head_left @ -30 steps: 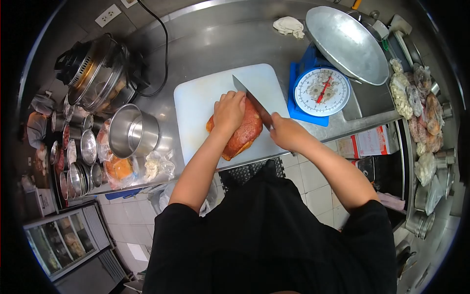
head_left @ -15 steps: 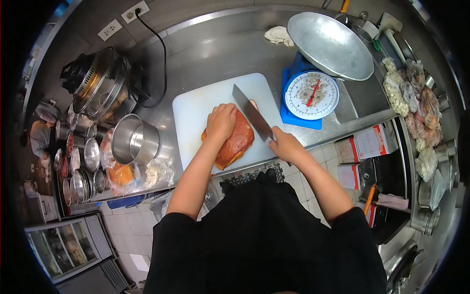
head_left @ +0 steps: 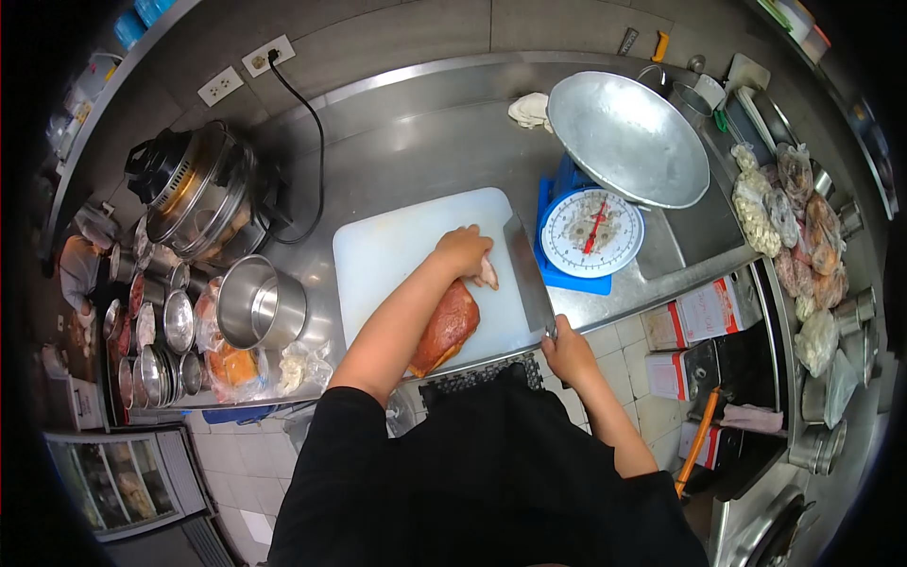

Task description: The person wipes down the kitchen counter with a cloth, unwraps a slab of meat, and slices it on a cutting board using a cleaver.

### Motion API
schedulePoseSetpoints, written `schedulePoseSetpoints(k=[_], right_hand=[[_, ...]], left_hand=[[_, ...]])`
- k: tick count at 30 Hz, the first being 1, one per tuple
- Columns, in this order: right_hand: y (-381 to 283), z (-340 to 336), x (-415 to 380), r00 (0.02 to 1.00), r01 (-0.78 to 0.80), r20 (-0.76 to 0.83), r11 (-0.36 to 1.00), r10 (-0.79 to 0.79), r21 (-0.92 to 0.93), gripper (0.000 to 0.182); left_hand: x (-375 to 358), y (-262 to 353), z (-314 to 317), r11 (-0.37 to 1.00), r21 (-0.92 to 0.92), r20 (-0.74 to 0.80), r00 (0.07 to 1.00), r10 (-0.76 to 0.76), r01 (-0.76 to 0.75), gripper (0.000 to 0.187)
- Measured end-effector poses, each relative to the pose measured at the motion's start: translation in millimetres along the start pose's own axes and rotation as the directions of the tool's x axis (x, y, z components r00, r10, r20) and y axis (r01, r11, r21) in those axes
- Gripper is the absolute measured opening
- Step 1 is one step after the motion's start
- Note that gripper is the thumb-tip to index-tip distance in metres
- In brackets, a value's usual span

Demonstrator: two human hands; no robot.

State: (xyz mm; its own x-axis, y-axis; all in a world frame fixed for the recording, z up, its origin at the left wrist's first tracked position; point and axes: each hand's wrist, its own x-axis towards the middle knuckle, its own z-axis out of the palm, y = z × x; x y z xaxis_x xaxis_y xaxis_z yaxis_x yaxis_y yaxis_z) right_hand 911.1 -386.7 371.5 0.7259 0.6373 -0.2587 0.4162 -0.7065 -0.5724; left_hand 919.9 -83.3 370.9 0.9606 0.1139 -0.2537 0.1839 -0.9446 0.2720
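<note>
A reddish-brown block of roasted meat (head_left: 448, 326) lies near the front edge of the white cutting board (head_left: 378, 250). Over its far end, my left hand (head_left: 461, 250) has its fingers closed on a pale-edged slice of meat (head_left: 487, 274). Part of the block is covered by my left forearm. At the board's right edge, my right hand (head_left: 570, 350) grips the handle of a wide-bladed kitchen knife (head_left: 530, 276). Its blade points away from me and stands apart from the meat.
Right of the board stands a blue dial scale (head_left: 592, 232) with a metal pan (head_left: 628, 139). A steel pot (head_left: 262, 302), bagged food (head_left: 236, 364) and a glass-bowled appliance (head_left: 203, 194) are on the left. A white cloth (head_left: 530, 111) lies behind; bagged goods (head_left: 756, 203) sit far right.
My left hand has gone from resting on the meat to its far end and now holds a slice. The knife has moved right, off the meat. The view has tilted up slightly.
</note>
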Motion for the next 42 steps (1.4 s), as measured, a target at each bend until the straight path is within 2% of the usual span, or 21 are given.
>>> schedulePoseSetpoints(k=[2,3,4,6,8,9,10,11,13,16,20,24,27,29,30,32,34,36,38,40,42], right_hand=[[-2.4,-2.0,0.7,0.999,-0.024,0.036,1.0,0.024,-0.01,0.031],[-4.9,-3.6,0.8,0.998,-0.038,0.043,0.999,0.039,-0.02,0.03],[-5.5,-4.5,1.0,0.998,-0.04,0.043,0.999,0.041,-0.021,0.03],[-6.3,-4.5,1.8,0.998,-0.028,0.049,0.999,0.03,-0.034,0.03],[-8.3,-5.7,2.7,0.997,-0.046,0.066,0.998,0.048,-0.041,0.03],[-8.9,-5.7,3.6,0.995,-0.058,0.073,0.997,0.062,-0.05,0.03],[-8.2,-5.1,4.8,0.995,-0.049,0.085,0.997,0.054,-0.054,0.03],[-6.6,-4.8,5.2,0.995,-0.051,0.082,0.997,0.055,-0.056,0.031],[-4.6,-4.2,6.1,0.995,-0.038,0.087,0.998,0.043,-0.059,0.032],[-3.8,-3.1,7.2,0.998,-0.009,0.062,0.999,0.012,-0.042,0.032],[-1.2,0.3,5.4,0.999,-0.015,0.041,1.0,0.015,0.014,0.031],[0.1,5.7,3.2,1.0,0.013,-0.013,1.0,-0.013,-0.002,0.032],[0.5,11.2,0.0,0.999,0.006,-0.034,1.0,-0.006,-0.004,0.032],[3.0,12.6,-1.6,0.999,-0.009,-0.041,1.0,0.009,0.001,0.032],[2.6,12.8,-2.4,0.998,-0.006,-0.059,1.0,0.006,-0.002,0.032],[3.1,12.8,-2.6,0.997,-0.009,-0.071,1.0,0.01,0.008,0.032],[5.2,10.9,-2.1,0.999,-0.004,-0.053,0.999,0.006,0.049,0.032],[7.3,8.8,-1.3,0.998,-0.008,-0.055,0.999,0.011,0.048,0.032],[8.2,3.4,-0.5,0.999,0.038,0.001,0.996,-0.038,0.077,0.03],[-2.9,-8.8,4.3,0.994,0.104,0.004,0.993,-0.105,0.051,0.029],[-18.4,-21.2,17.3,0.985,0.169,0.012,0.985,-0.17,0.028,0.028]], left_hand=[[6.0,-18.3,-9.5,0.998,-0.059,0.271,0.962,0.046,-0.031,0.032],[13.0,-37.8,-5.2,0.958,-0.287,0.309,0.946,0.094,-0.002,0.03],[15.0,-48.9,-8.4,0.958,-0.288,0.31,0.946,0.096,-0.003,0.03],[17.5,-69.6,-9.9,0.857,-0.512,0.162,0.987,0.021,0.066,0.03],[17.9,-89.3,-6.6,0.833,-0.546,0.111,0.993,-0.033,0.089,0.029],[11.3,-94.3,-10.3,0.734,-0.671,0.029,0.993,-0.114,0.104,0.029],[2.8,-99.3,-14.4,0.62,-0.779,-0.043,0.977,-0.208,0.097,0.03],[-8.1,-104.0,-17.7,0.615,-0.782,-0.043,0.974,-0.223,0.106,0.03],[-32.1,-114.0,-24.1,0.514,-0.851,-0.121,0.911,-0.393,0.108,0.021],[-61.7,-148.9,-16.1,0.493,-0.86,-0.154,0.852,-0.5,0.133,0.02],[-64.9,-157.6,-4.2,0.458,-0.873,-0.107,0.851,-0.515,0.168,0.021],[-0.3,-137.4,15.0,0.463,-0.88,-0.069,0.938,-0.341,0.104,0.028],[25.4,-100.9,4.2,0.586,-0.801,-0.071,0.954,-0.29,0.119,0.031],[33.4,-90.9,9.4,0.869,-0.484,-0.289,0.918,-0.272,0.105,0.033],[21.9,-84.0,8.9,0.867,-0.486,-0.277,0.922,-0.27,0.108,0.033],[-26.2,-68.6,-7.0,0.831,-0.554,-0.491,0.825,-0.279,-0.048,0.031],[-83.0,-58.0,-9.4,0.816,-0.573,-0.524,0.8,-0.292,-0.078,0.029],[-137.2,-53.7,6.7,0.782,-0.623,-0.489,0.79,-0.371,-0.018,0.025],[-190.1,-35.7,22.8,0.453,-0.888,-0.159,0.873,-0.46,0.078,0.028],[-232.4,-15.8,46.3,0.281,-0.957,-0.031,0.943,-0.332,0.068,0.035],[-255.6,-0.1,69.6,0.315,-0.913,0.189,0.954,-0.233,0.258,0.04]])
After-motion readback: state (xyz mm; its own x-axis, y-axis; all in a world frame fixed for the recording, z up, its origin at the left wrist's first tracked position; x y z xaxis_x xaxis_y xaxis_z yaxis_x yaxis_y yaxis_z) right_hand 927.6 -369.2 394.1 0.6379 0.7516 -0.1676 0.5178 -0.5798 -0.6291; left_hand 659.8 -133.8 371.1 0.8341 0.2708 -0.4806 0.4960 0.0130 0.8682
